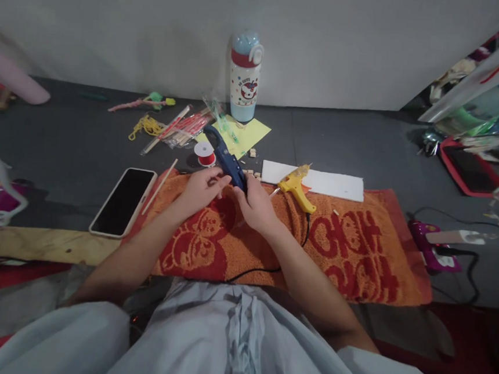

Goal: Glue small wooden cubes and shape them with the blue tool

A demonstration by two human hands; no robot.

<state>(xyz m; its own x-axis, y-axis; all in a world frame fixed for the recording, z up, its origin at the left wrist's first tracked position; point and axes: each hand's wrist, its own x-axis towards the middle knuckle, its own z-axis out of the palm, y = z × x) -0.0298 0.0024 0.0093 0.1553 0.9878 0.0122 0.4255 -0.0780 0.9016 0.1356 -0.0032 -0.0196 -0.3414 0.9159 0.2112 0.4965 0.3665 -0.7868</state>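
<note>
A dark blue hand tool (230, 165) with a curved, loop-like far end slants across the towel's back edge. My right hand (254, 205) has its fingers closed around the near end of it. Against the tool's left side, my left hand (202, 191) is closed with thumb and fingers bent together; whatever they pinch is hidden. Just behind stands a spool of red thread (206, 155). Small wooden pieces (253, 152) lie beyond the tool. To the right, a yellow glue gun (295, 186) rests partly on a white strip (337, 185).
Beneath my arms spreads an orange towel (261, 258). A phone (123, 202) and a thin wooden stick (160, 186) lie left. Behind are a bottle (244, 82), yellow paper (254, 134) and packaged sticks (191, 128). A red-cased phone (470, 165) and purple device (434, 247) are right.
</note>
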